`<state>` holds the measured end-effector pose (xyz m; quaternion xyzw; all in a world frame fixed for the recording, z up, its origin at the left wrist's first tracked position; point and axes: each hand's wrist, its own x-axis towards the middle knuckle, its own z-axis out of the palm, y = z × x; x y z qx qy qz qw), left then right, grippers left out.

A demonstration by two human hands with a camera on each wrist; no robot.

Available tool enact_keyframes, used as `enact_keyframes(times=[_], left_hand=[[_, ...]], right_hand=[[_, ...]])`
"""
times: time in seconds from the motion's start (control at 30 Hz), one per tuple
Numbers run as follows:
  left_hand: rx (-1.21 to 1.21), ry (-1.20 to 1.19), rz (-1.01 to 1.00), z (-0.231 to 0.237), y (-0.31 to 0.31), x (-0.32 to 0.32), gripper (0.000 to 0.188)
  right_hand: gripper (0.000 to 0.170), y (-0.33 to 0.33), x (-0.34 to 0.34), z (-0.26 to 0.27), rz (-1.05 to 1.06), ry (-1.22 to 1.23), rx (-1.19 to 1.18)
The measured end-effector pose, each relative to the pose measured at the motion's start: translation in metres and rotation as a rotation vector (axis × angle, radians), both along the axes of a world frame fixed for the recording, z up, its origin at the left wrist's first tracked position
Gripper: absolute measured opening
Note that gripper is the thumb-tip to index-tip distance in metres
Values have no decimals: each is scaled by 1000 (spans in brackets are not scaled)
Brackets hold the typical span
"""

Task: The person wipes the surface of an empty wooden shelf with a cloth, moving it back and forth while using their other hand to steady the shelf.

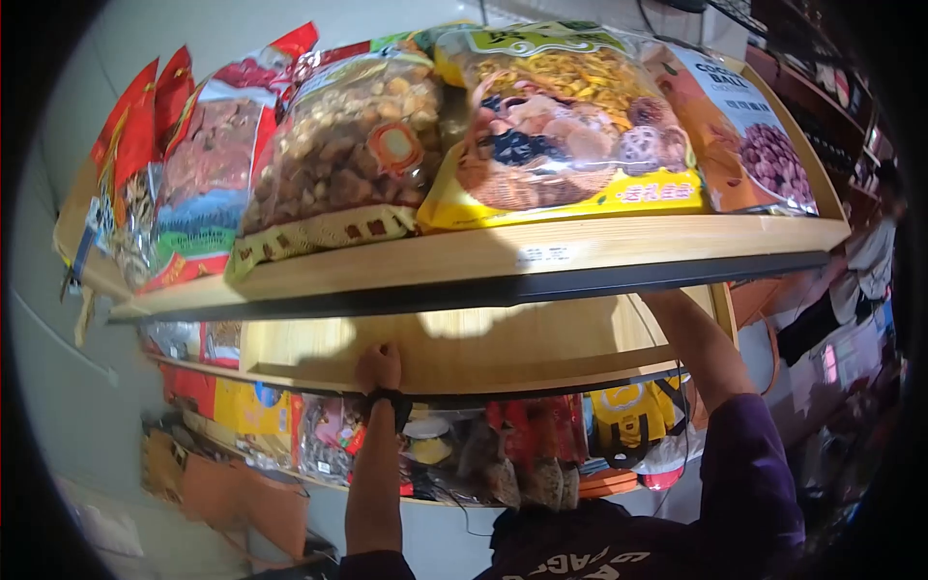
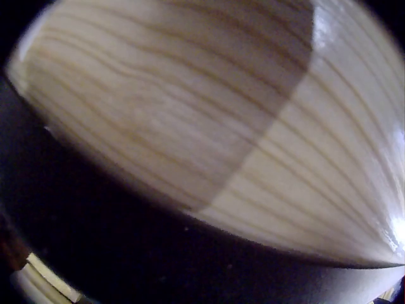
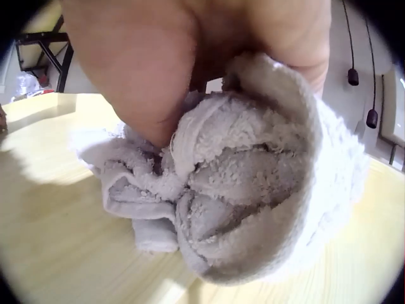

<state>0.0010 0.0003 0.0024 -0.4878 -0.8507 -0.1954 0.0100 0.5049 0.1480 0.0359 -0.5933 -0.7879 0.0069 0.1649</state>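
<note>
A crumpled greyish-white towel [image 3: 247,183] is gripped by my right hand [image 3: 149,60] over a pale wooden board [image 3: 69,234] in the right wrist view. In the head view the upper shelf hides that hand; only the right forearm [image 1: 701,353] shows. My left hand [image 1: 378,368], fingers curled in and holding nothing visible, is at the front edge of the lower wooden shelf [image 1: 522,343]. The left wrist view shows striped wood [image 2: 158,114] and a black edge [image 2: 126,234], but no left fingers.
Large snack bags [image 1: 580,145] stand on the upper shelf [image 1: 464,266], whose black front edge overhangs the lower one. More packets [image 1: 541,435] line a shelf below. Brown bags [image 1: 232,493] are at the lower left. Dark cords hang at the right in the right wrist view.
</note>
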Motion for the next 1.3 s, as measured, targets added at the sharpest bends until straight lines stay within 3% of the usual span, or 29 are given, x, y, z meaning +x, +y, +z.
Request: enact_keyframes(times=[0.17,0.4,0.47,0.5,0.6,0.8,0.83,0.97,1.3], left_hand=[[-35,29,35,3,-1,6,39],[-35,28,37,3,-4,7,39],[-41,19,37,5,-5,7,39],[-21,16,20,4,-5,5,39],[12,4,-11,-4,-1,2,40],[56,29,-23,-8,-1,-1,39],[75,1,-57,-8,-3,-1,39],[92,3,-72,-9,-3,-3,40],[64,-98,-58,-10,0,-4,38]], right_hand=[[38,-4,-17,5,66,-51,-70],[37,-48,-46,-8,345,-169,-225],[37,-78,-46,-13,371,-133,-76],[37,-100,-52,7,312,-109,-181],[41,-123,-45,0,387,-106,-137],[42,-154,-33,-6,340,-106,-237],[32,-156,-29,-9,379,-121,-198],[28,-162,-30,-13,240,5,-199],[18,-158,-52,-10,317,-27,-164]])
